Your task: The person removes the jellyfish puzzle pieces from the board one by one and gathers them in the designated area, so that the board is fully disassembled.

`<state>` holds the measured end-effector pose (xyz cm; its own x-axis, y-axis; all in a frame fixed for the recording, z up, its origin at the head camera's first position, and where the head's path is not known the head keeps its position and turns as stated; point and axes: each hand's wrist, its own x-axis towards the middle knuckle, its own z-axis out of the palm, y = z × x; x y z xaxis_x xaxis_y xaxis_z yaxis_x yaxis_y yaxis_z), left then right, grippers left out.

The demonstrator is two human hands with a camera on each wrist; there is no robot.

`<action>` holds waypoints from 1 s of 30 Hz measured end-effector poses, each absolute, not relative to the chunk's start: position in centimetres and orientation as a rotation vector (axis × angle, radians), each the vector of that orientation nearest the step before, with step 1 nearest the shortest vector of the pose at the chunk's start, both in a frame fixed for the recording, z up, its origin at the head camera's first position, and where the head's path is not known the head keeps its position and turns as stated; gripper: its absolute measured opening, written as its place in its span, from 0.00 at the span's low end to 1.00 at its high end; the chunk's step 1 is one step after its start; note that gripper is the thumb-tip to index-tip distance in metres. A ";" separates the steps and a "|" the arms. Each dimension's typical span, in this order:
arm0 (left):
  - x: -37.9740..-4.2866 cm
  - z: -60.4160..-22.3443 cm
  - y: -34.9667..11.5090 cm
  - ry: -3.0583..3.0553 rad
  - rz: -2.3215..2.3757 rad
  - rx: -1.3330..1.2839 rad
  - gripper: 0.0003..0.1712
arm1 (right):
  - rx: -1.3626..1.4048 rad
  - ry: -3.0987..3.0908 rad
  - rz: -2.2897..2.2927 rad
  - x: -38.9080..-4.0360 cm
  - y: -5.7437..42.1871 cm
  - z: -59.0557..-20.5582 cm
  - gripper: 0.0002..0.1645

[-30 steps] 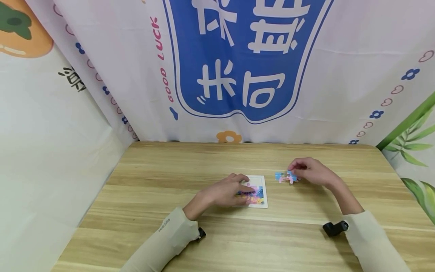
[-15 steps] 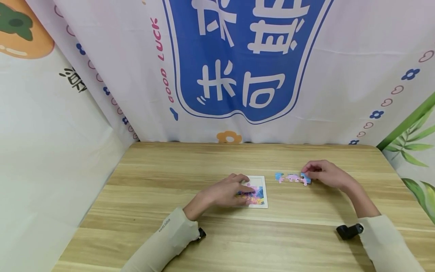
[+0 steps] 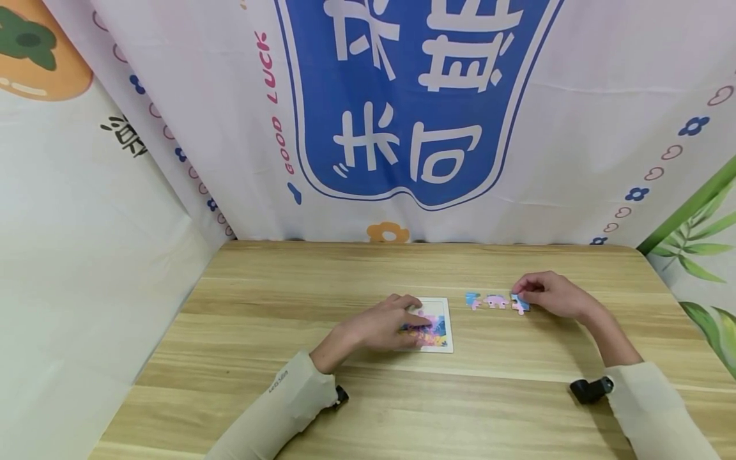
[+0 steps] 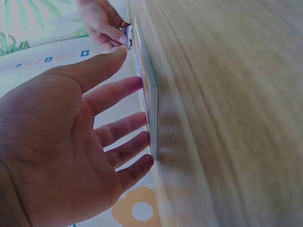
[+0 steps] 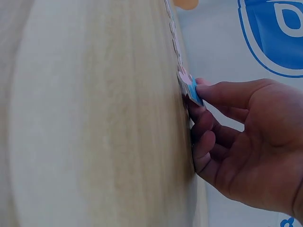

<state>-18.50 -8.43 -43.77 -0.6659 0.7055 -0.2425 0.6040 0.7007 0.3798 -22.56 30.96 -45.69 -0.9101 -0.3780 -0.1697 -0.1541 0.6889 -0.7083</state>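
Note:
My left hand (image 3: 386,324) rests with spread, fairly straight fingertips on a white-framed jigsaw puzzle (image 3: 440,326), whose lower part shows a colourful picture; the fingers hide part of it. To the right, my right hand (image 3: 549,294) pinches a blue and pink puzzle piece (image 3: 521,305) between thumb and fingers. In the right wrist view that piece (image 5: 193,89) is tilted, one edge off the tabletop. Left of it lie a pink puzzle piece (image 3: 496,301) and a blue and pink corner piece (image 3: 473,300), apart from each other.
The wooden table (image 3: 276,287) runs back to a printed cloth (image 3: 241,211) hanging behind it. A black wrist camera (image 3: 591,390) sits at the right sleeve, and another camera (image 3: 342,396) at the left sleeve.
My right hand has moved right with its piece, uncovering the pink piece and leaving a gap beside it. The left hand and the puzzle frame have stayed put.

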 end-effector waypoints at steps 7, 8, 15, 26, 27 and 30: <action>-18.5 -43.7 -8.4 2.540 0.381 1.025 0.28 | -0.421 2.606 -1.055 -22.5 31.0 -45.9 0.10; -18.5 -43.7 -8.4 2.540 0.381 1.025 0.28 | -0.422 2.609 -1.054 -22.5 30.9 -45.9 0.10; -18.4 -43.8 -8.4 2.543 0.366 1.014 0.28 | -0.414 2.611 -1.052 -22.4 30.6 -45.6 0.10; -18.4 -43.8 -8.5 2.545 0.370 1.013 0.28 | -0.458 2.622 -1.036 -22.1 30.5 -45.4 0.11; -18.4 -43.8 -8.5 2.546 0.369 1.015 0.28 | -0.470 2.629 -1.025 -22.1 30.5 -45.5 0.11; -18.4 -43.8 -8.5 2.547 0.366 1.017 0.28 | -0.491 2.650 -0.994 -22.1 30.4 -45.5 0.11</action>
<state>-18.40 -8.46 -43.82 -0.6700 0.7014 -0.2432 0.6045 0.7056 0.3697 -22.05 30.39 -45.49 -0.9066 -0.4017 -0.1291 -0.2176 0.7073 -0.6726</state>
